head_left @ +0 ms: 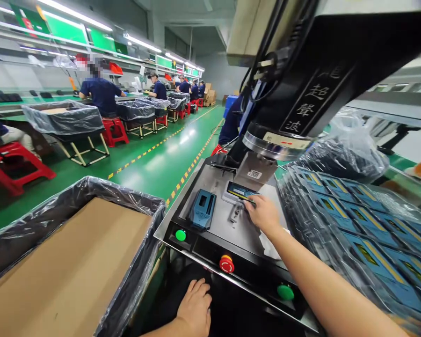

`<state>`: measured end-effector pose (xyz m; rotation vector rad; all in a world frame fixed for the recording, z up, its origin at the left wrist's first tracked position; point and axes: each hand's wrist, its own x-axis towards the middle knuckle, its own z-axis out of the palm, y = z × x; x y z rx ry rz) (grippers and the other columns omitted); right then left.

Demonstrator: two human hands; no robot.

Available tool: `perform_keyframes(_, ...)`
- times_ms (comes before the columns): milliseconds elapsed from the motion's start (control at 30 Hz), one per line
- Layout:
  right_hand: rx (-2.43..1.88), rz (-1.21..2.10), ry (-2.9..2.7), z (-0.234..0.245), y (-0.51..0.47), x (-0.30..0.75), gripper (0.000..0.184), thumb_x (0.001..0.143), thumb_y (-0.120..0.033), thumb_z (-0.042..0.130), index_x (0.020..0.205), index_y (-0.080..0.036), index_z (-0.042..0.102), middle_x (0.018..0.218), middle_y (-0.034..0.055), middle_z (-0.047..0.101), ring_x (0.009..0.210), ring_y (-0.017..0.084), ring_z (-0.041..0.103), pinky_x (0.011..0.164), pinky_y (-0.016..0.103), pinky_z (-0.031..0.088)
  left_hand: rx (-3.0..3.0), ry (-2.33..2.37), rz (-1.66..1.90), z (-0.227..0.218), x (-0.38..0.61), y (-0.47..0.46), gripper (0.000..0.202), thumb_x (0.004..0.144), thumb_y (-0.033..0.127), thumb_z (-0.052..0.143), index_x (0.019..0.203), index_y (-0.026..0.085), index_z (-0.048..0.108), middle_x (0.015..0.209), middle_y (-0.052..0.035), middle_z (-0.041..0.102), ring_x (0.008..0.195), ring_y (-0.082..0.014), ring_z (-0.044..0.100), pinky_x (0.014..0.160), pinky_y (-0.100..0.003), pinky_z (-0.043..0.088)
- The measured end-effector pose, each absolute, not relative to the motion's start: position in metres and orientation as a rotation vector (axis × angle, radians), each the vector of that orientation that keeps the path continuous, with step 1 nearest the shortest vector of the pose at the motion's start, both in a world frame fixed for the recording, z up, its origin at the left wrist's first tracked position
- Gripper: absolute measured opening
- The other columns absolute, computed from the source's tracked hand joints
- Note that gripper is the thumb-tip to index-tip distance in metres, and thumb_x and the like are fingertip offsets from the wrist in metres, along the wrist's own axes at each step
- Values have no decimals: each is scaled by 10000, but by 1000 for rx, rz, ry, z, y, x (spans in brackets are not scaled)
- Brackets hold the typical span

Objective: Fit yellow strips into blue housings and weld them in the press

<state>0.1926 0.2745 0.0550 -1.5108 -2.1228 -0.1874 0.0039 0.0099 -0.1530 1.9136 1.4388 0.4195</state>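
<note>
The right hand [264,213] reaches over the metal top [247,231] of a big black machine [284,121], and its fingers touch the near right end of a blue panel [240,191] with a yellow stripe. It is hard to tell if they pinch the panel or just press on it. The panel lies toward the far edge of the top, just under a metal block [240,166]. The left hand [196,304] lies loose on the dark lap, fingers stretched out, below the front edge. A blue case [201,208] sits by the left edge, and a white cloth [270,245] lies by the right edge. Along the front are a green button [180,235] near the left corner, a red button [226,263] in the middle, and another green button [286,292] near the right corner. To the right, clear trays [312,248] hold rows of blue parts [337,208]. To the left, a bin lined with black plastic [126,189] holds brown cardboard [73,252]. The room has a shiny green floor [154,173], striped lines [182,180] and long lights [142,43]. Workers in dark blue [100,96] sit on red stools [114,131] along the far bench.
</note>
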Motion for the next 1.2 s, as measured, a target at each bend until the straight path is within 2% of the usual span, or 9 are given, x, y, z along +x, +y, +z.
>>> perform_keyframes(300,-1598,-193,-2300,50,296,184,351,967,-310,441,991,-170,762,1083,112,719,1037,258,617,914,361,454,1818,1424,474,-157,-1,13,410,846,312,507,1204,191,666,1457,-78,511,1474,-265,268,1259,-452,59)
perform_keyframes(467,-1690,-296,-2271,53,287,181,376,993,-326,410,1018,-163,748,1128,114,710,986,253,643,847,348,461,1813,1390,463,-159,0,15,415,860,320,493,1214,183,661,1453,-86,517,1474,-264,272,1259,-454,53)
perform_keyframes(600,-1732,-316,-2209,56,285,179,410,1001,-342,378,1091,-130,717,1091,142,717,921,263,657,789,355,464,1812,1404,467,-155,-1,15,417,854,298,493,1210,162,661,1443,-98,522,1472,-264,275,1258,-444,59)
perform_keyframes(767,-1487,-367,-2244,58,276,182,403,988,-354,376,1006,-156,726,1100,133,720,947,264,661,825,375,497,1812,1388,487,-142,-8,13,409,863,298,481,1202,160,664,1425,-108,535,1458,-265,299,1254,-448,80)
perform_keyframes(900,-1195,-401,-2217,66,240,183,406,990,-382,383,946,-156,717,1035,138,732,922,258,681,830,396,541,1787,1421,573,-145,-11,8,361,853,296,507,1152,192,681,1402,-74,555,1445,-249,325,1254,-432,95)
perform_keyframes(1000,-1071,-340,-2164,74,188,183,341,983,-381,432,952,-179,705,1027,122,734,945,242,693,882,392,556,1709,1491,662,-153,-9,5,320,790,259,583,1087,220,696,1352,-51,594,1409,-249,377,1239,-429,173)
perform_keyframes(1100,-977,-170,-2176,75,123,184,241,970,-328,475,1003,-218,687,1056,98,726,961,219,698,907,364,563,1499,1583,755,-151,-10,6,299,717,199,629,1008,203,698,1237,-71,658,1289,-254,499,1157,-403,336)
perform_keyframes(1200,-873,54,-2217,63,63,185,174,945,-243,525,1034,-233,673,1024,76,722,928,185,701,848,281,572,1198,1580,862,-131,-22,6,242,837,350,558,971,182,669,1024,-70,704,1017,-224,631,973,-371,479)
